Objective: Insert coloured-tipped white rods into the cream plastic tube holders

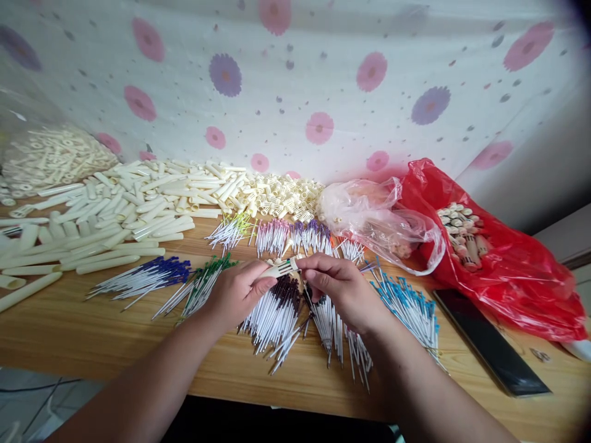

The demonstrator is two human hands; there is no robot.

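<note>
My left hand (240, 288) is closed round a cream pen barrel (278, 269) with dark slots near its end, held slantwise above the table. My right hand (344, 286) is at the slotted end, its index fingertip touching or very close to it. Its thumb and fingers are bent together; what they pinch, if anything, is hidden. Below the hands lie white pen refills with dark brown tips (277, 311) and more with black tips (325, 320). Green-tipped refills (207, 286) lie beside my left wrist, and blue-tipped refills (409, 304) to the right of my right hand.
Cream pen tubes (120, 209) and short slotted parts (281, 197) are heaped along the back. A clear bag (373, 212) and a red bag (508, 277) holding pen parts stand right. A black flat object (492, 344) lies at the right. Dark-blue-tipped refills (143, 278) lie left.
</note>
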